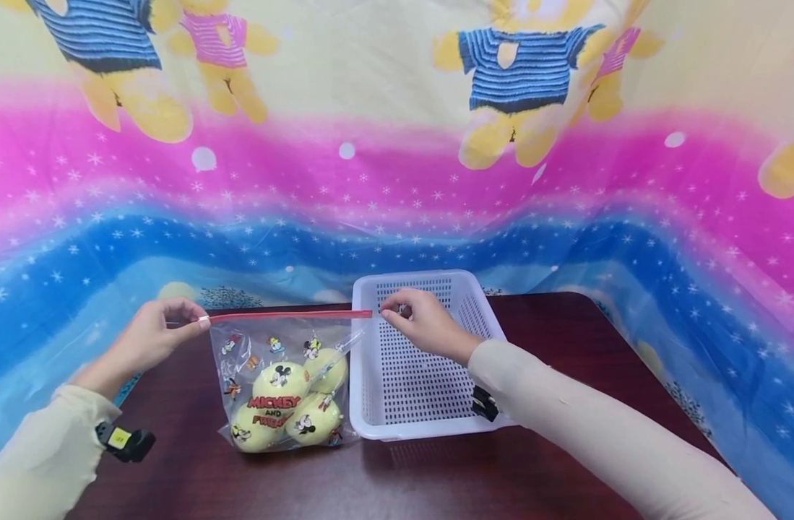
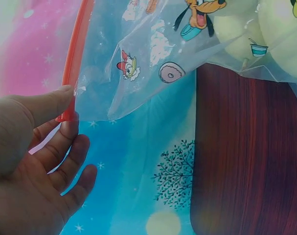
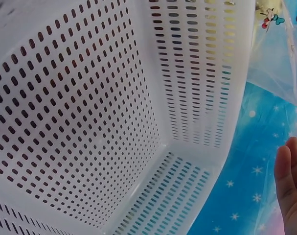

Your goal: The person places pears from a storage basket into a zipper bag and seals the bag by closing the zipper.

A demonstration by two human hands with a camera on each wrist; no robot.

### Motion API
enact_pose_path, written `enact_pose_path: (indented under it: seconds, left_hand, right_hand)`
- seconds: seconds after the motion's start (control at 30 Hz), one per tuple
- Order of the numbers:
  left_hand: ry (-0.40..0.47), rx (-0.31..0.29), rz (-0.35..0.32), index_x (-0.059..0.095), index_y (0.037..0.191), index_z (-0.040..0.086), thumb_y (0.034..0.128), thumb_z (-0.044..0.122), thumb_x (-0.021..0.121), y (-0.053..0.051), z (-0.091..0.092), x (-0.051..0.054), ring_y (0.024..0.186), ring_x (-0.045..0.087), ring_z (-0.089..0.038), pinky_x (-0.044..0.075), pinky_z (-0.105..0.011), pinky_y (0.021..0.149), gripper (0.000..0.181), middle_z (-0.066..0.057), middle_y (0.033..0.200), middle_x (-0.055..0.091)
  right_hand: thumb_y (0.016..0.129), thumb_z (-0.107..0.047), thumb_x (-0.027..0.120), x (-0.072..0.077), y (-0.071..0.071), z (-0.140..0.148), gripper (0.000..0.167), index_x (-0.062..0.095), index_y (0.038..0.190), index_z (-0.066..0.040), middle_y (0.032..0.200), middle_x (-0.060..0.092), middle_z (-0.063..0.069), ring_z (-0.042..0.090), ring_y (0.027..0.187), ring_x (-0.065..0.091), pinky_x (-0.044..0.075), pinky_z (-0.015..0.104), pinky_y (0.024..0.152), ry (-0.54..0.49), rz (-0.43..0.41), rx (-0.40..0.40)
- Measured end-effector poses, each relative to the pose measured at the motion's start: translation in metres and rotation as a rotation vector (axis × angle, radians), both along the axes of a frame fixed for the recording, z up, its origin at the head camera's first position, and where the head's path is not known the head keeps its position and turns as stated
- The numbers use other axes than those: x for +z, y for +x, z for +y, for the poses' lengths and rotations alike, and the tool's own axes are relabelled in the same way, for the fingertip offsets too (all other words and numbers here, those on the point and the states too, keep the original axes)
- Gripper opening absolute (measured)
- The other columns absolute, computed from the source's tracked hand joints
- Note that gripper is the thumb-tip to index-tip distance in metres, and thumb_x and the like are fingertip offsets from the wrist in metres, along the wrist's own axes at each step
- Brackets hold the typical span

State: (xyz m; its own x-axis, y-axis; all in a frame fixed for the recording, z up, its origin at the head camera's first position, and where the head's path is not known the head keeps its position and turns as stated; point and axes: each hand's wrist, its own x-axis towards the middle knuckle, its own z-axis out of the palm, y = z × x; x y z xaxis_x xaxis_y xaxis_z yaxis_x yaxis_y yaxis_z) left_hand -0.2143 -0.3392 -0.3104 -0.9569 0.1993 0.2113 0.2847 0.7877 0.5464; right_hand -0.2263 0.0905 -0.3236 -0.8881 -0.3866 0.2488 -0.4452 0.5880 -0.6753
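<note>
A clear zip bag (image 1: 247,354) with a red zip strip (image 1: 292,315) and printed cartoon figures stands on the table. Inside it are several pale yellow round objects (image 1: 279,383); their exact kind cannot be told. My left hand (image 1: 146,336) pinches the left end of the strip between thumb and forefinger, and the left wrist view shows this hand (image 2: 45,161) with its other fingers loosely bent. Just beyond the strip's right end, over the basket, my right hand (image 1: 429,325) has loosely bent fingers and appears to hold nothing. The right wrist view catches only part of it (image 3: 292,186).
A white perforated plastic basket (image 1: 429,431) stands right of the bag, its near-left rim close to the bag's side. Both rest on a dark red-brown table (image 1: 553,448). Behind hangs a colourful cloth (image 1: 383,195) printed with bears and snowflakes.
</note>
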Motion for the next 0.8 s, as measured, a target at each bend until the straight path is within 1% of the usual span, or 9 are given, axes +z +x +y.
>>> enact_pose_path:
  seconds: [0.1,0.27,0.4,0.5,0.63,0.8]
  left_hand:
    - [0.001,0.0,0.02,0.068,0.107,0.002,0.0974,0.021,0.067,0.0,0.001,-0.002,0.081,0.055,0.009,0.049,-0.019,0.072,0.021,-0.013,0.099,0.071]
    - [0.017,0.003,0.064,0.068,0.107,0.001,0.098,0.02,0.066,-0.002,0.003,-0.006,0.079,0.055,0.01,0.049,-0.018,0.07,0.022,-0.017,0.099,0.072]
    - [0.031,0.036,0.087,0.067,0.109,-0.001,0.0992,0.023,0.065,-0.003,0.005,-0.01,0.079,0.053,0.012,0.048,-0.018,0.069,0.026,-0.02,0.102,0.071]
    - [0.043,0.056,0.106,0.067,0.111,-0.001,0.0996,0.024,0.064,-0.004,0.006,-0.014,0.079,0.051,0.014,0.048,-0.017,0.068,0.028,-0.022,0.104,0.071]
    - [0.054,0.048,0.131,0.066,0.112,-0.001,0.1003,0.023,0.063,-0.005,0.008,-0.017,0.08,0.05,0.016,0.047,-0.015,0.069,0.027,-0.022,0.105,0.071]
    - [0.067,0.039,0.132,0.063,0.12,-0.002,0.1024,0.022,0.059,-0.001,0.008,-0.019,0.084,0.049,0.019,0.044,-0.01,0.073,0.03,-0.025,0.111,0.069]
  right_hand:
    - [0.1,-0.02,0.063,0.001,0.003,0.002,0.019,0.073,0.113,-0.011,0.101,0.068,0.002,0.021,0.085,0.063,0.055,0.028,0.071,0.01,-0.002,0.008]
    - [0.099,-0.02,0.063,0.001,0.008,0.007,0.018,0.073,0.113,-0.013,0.101,0.068,0.0,0.017,0.083,0.063,0.055,0.028,0.071,0.026,-0.003,0.005]
    - [0.099,-0.021,0.063,0.0,0.013,0.012,0.018,0.074,0.112,-0.014,0.1,0.068,-0.001,0.014,0.081,0.06,0.054,0.027,0.069,0.057,-0.012,0.007]
    - [0.099,-0.022,0.064,-0.002,0.015,0.016,0.018,0.074,0.112,-0.014,0.101,0.069,-0.002,0.013,0.083,0.06,0.053,0.028,0.071,0.087,-0.013,0.007]
    - [0.099,-0.022,0.064,-0.005,0.015,0.021,0.017,0.074,0.111,-0.014,0.1,0.069,-0.002,0.014,0.086,0.061,0.053,0.027,0.075,0.112,-0.018,0.0]
    - [0.099,-0.021,0.063,-0.009,0.015,0.027,0.016,0.074,0.108,-0.014,0.094,0.068,-0.003,0.016,0.086,0.061,0.052,0.027,0.076,0.125,-0.004,0.011]
